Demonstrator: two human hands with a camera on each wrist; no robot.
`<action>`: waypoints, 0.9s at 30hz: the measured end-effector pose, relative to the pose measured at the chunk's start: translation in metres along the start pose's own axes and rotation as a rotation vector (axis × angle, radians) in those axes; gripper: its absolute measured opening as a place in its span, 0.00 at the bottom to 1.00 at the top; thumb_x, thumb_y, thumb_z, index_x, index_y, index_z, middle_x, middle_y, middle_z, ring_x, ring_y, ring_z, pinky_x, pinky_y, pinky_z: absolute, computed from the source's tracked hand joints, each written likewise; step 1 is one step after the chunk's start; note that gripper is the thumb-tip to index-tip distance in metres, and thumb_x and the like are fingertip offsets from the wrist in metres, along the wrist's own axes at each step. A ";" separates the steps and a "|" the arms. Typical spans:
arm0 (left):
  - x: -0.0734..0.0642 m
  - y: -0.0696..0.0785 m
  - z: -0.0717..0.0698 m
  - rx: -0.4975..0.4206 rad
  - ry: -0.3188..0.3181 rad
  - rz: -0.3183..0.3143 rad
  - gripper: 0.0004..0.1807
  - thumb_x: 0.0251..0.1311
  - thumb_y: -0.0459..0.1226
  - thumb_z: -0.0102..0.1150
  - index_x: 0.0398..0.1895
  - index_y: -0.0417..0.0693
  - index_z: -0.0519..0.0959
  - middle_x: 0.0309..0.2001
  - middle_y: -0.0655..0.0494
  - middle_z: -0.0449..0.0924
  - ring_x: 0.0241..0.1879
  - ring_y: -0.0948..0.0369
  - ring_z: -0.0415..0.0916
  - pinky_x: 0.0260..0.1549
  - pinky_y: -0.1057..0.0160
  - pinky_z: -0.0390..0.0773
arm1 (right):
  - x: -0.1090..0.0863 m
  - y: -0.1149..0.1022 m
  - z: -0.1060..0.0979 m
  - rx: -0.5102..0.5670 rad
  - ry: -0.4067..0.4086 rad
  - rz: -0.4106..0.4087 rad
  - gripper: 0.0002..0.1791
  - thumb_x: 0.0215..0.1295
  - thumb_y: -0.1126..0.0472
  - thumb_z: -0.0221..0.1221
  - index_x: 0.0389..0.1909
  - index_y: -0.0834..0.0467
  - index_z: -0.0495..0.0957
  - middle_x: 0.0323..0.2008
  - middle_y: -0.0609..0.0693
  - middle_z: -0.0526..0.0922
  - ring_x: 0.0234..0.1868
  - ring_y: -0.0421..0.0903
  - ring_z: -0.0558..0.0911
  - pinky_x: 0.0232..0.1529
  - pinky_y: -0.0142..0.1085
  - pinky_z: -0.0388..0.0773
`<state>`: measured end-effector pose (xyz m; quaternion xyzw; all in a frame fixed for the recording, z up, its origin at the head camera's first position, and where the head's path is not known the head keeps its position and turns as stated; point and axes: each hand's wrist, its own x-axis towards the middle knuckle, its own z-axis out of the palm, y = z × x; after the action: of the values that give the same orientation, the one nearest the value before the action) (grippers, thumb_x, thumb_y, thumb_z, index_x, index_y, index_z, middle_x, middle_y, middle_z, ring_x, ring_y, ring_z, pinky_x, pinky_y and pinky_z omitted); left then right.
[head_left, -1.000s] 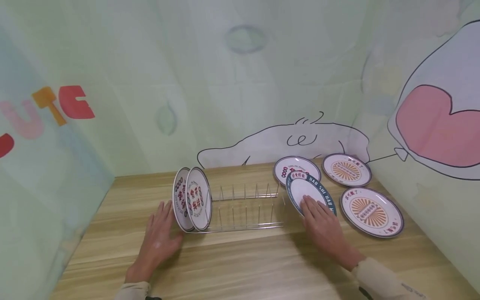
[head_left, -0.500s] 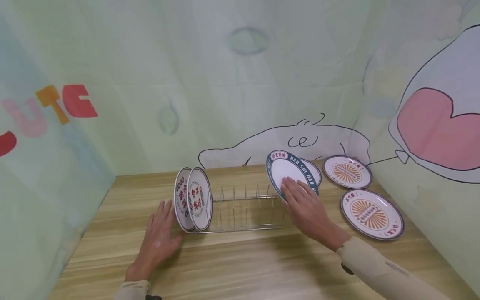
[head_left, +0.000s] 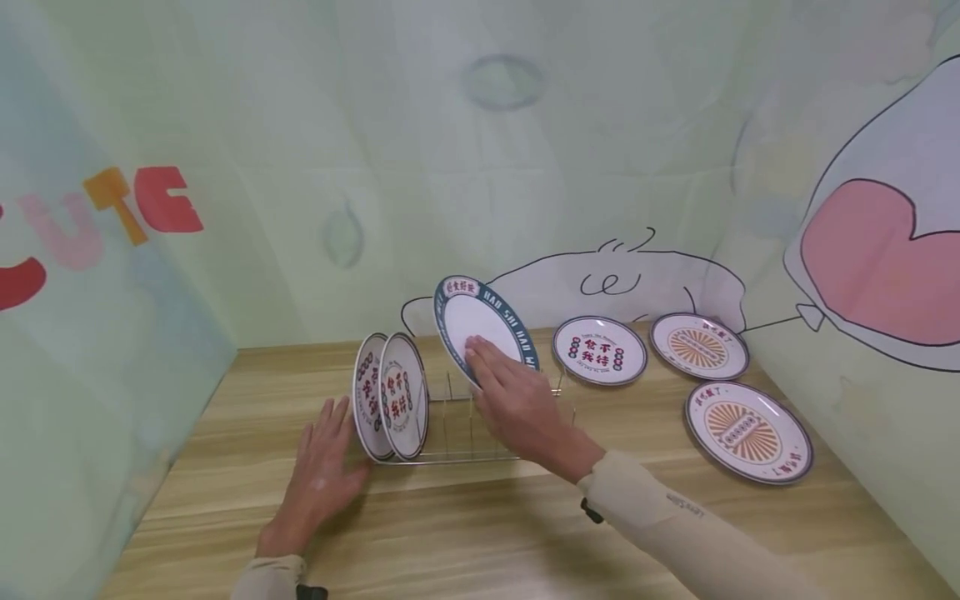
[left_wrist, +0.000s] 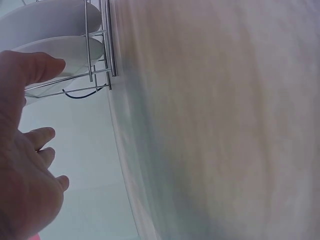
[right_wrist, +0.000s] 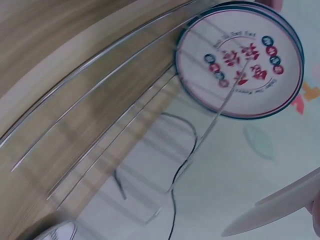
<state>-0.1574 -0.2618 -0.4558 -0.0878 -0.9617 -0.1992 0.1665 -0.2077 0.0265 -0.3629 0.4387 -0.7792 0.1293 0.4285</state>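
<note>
The teal plate (head_left: pixel 483 321) is above the rack (head_left: pixel 465 457), over its middle-to-right part, clear of the wires and tilted. The right hand (head_left: pixel 525 408) holds it: the fingers lie extended across its white face, and the thumb is hidden behind in the head view. The right wrist view shows the plate edge-on, with fingertips against it.

At the rack's left end, the outer plate (head_left: pixel 367 396) and the inner plate (head_left: pixel 405 396) stand upright side by side, leaning slightly. Both bear red characters.

The left hand (head_left: pixel 322 467) is just beside the rack's left end. Its fingers are extended and slightly apart, with the thumb toward the rack's front corner; whether it touches the wire cannot be told.

Right of the rack, three plates lie flat on the table (head_left: pixel 420 542). The red-lettered plate (head_left: pixel 600 350) is nearest the rack, just beyond its rear right corner. The rear sunburst plate (head_left: pixel 700 346) is farther right. The front sunburst plate (head_left: pixel 748 432) is well to the rack's right.

Behind the rack hangs a pale green backdrop (head_left: pixel 262 108) with line drawings.
</note>
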 end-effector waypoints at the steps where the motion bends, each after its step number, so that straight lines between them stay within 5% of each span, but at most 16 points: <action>1: 0.000 0.000 0.000 -0.003 0.001 0.002 0.45 0.42 0.39 0.64 0.68 0.43 0.57 0.69 0.36 0.53 0.69 0.39 0.45 0.63 0.34 0.46 | 0.005 -0.004 0.003 0.006 0.013 -0.004 0.25 0.61 0.61 0.55 0.59 0.65 0.69 0.58 0.60 0.74 0.61 0.50 0.73 0.58 0.38 0.72; 15: 0.002 -0.002 0.003 0.000 0.001 0.004 0.44 0.43 0.40 0.65 0.67 0.42 0.58 0.68 0.36 0.54 0.69 0.39 0.46 0.63 0.33 0.47 | 0.053 -0.055 0.044 0.127 0.230 0.087 0.23 0.67 0.58 0.45 0.57 0.67 0.70 0.56 0.60 0.76 0.58 0.48 0.75 0.55 0.33 0.74; 27: 0.005 -0.005 0.007 0.003 0.023 0.022 0.46 0.44 0.40 0.64 0.69 0.44 0.55 0.68 0.37 0.56 0.68 0.38 0.48 0.62 0.33 0.49 | 0.047 -0.080 0.070 0.158 0.260 0.224 0.24 0.70 0.57 0.40 0.60 0.66 0.67 0.56 0.59 0.76 0.57 0.48 0.76 0.54 0.33 0.74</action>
<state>-0.1651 -0.2633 -0.4620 -0.0960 -0.9590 -0.1970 0.1797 -0.1949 -0.0874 -0.3818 0.3609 -0.7487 0.2926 0.4728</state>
